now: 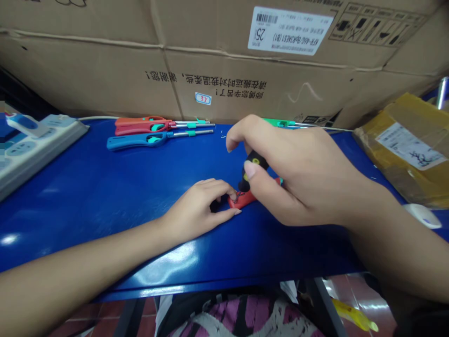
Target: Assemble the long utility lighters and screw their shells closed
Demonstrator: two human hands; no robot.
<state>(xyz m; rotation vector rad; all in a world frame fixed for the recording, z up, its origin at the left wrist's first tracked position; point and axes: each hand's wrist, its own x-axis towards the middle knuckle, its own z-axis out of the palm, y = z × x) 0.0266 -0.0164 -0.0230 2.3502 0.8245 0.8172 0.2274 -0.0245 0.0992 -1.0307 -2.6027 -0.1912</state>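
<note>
A red long-nosed lighter (242,200) lies on the blue table under my hands, its far part with a teal bit hidden behind my right hand. My left hand (199,203) closes thumb and fingers around the near end of this lighter, holding it against the table. Above it, my right hand (294,173) grips a black-and-yellow screwdriver (242,183), its lower end pointing down at the lighter's body. The screwdriver's thin tip is hard to make out, and fingers cover most of its handle.
Red lighters (140,125) and a blue lighter (140,140) lie at the back; a green lighter (277,122) is partly behind my right hand. A power strip (38,140) stands left, a taped parcel (407,154) right. A large cardboard box (210,56) walls the back.
</note>
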